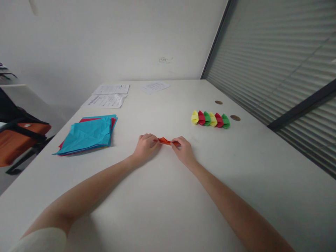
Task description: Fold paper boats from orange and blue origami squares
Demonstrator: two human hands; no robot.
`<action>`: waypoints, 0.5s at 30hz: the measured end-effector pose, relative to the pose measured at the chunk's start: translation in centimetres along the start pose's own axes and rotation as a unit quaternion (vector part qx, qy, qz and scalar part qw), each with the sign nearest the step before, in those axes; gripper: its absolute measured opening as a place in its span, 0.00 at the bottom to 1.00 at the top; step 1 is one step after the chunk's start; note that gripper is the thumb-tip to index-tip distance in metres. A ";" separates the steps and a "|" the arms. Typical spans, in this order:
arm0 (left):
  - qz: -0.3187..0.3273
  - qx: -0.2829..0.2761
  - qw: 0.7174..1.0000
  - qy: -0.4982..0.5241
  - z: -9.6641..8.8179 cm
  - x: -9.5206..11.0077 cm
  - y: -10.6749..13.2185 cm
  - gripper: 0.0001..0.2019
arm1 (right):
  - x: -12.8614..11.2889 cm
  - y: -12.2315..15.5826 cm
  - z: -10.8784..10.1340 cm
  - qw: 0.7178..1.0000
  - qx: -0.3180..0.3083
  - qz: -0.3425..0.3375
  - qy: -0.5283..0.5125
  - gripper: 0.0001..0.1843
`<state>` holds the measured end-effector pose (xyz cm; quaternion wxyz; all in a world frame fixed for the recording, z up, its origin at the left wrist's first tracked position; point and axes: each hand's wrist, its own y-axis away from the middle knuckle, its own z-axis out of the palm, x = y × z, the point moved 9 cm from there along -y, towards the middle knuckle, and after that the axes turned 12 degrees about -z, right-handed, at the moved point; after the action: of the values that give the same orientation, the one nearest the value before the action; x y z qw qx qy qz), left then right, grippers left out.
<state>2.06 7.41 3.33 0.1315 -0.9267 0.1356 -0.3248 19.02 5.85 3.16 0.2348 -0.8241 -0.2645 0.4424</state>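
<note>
A small strip of folded orange paper (165,141) lies between my hands, low over the white table (168,196). My left hand (146,146) pinches its left end between thumb and fingers. At the opposite end, my right hand (183,149) has its fingertips closed on the paper too. The middle of the strip rises in a small peak, while both ends are partly hidden by my fingers. To the right and farther back sits a row of folded paper bows (210,119) in yellow, red and green.
A stack of coloured paper sheets (88,134), blue on top, lies at the left. Printed papers (106,100) and another sheet (154,86) rest toward the back wall. Two round brown discs (235,118) are near the right edge, beside window blinds (275,59). An orange chair (23,140) stands left.
</note>
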 end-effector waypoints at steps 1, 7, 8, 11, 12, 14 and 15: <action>0.003 0.000 1.000 -0.005 0.0 0.1 0.0 0.05 | 0.0 0.0 0.1 1.000 -0.003 -0.002 0.003 0.04; 0.012 -0.010 1.000 -0.016 0.1 0.4 0.1 0.06 | -0.2 0.1 0.5 0.998 -0.025 -0.028 0.048 0.06; 0.013 -0.012 1.000 -0.020 0.1 0.6 0.1 0.06 | -0.3 0.1 0.5 0.997 -0.029 -0.035 0.069 0.06; 0.021 -0.007 0.999 -0.036 0.0 1.0 0.2 0.07 | -0.3 0.1 0.6 0.992 -0.041 -0.041 0.113 0.07; 0.027 -0.004 0.999 -0.043 -0.1 1.1 0.3 0.07 | -0.3 0.1 0.7 0.991 -0.043 -0.040 0.117 0.07; 0.040 0.003 0.997 -0.058 -0.1 1.4 0.5 0.07 | -0.3 0.1 0.6 0.991 -0.043 -0.036 0.119 0.07; 0.046 0.008 0.997 -0.065 -0.2 1.5 0.6 0.08 | -0.3 0.1 0.6 0.992 -0.042 -0.035 0.117 0.07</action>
<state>3.00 6.35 4.12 0.1621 -0.9376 0.1670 -0.2584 18.37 5.66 3.00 0.2447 -0.8697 -0.2820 0.3229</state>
